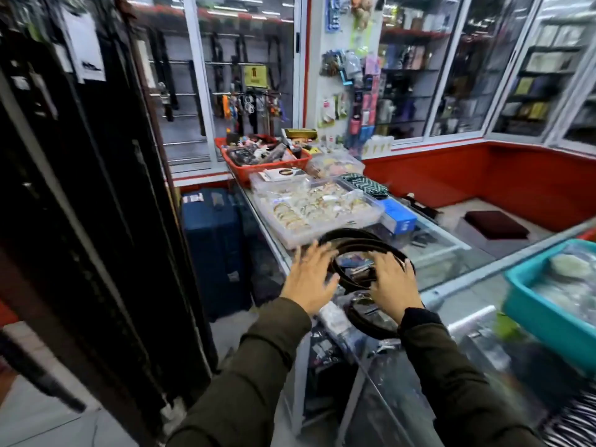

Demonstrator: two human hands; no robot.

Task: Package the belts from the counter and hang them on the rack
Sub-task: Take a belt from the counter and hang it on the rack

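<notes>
Along the left third of the frame, a tall dark rack (80,195) of hanging black belts runs from the top edge down toward the lower left, with white tags near its upper end. Right of it, through the centre and lower right, stretches a glass counter (451,253) crowded with goods. At the right edge a teal bin (529,304) sits on the glass, its contents blurred. Lower centre-left, on the floor beside the counter, stands a dark blue suitcase (214,246). Toward the middle of the frame a clear tray of bangles (319,209) rests on the counter, and beyond it, higher in the frame, a red basket (258,158) holds mixed small items. Just below the tray, at the frame's centre, a coil of black belts (354,245) lies at the counter's near end, with a second dark coil (371,317) just below it, partly hidden by the right wrist. Two arms in dark olive sleeves rise from the bottom edge. The left hand (308,279) has its fingers spread wide and open, at the left edge of the upper coil; whether it touches is unclear through motion blur. The right hand (392,283) lies over the coil's lower right side, fingers spread and curved downward on the belts, not closed around them.
</notes>
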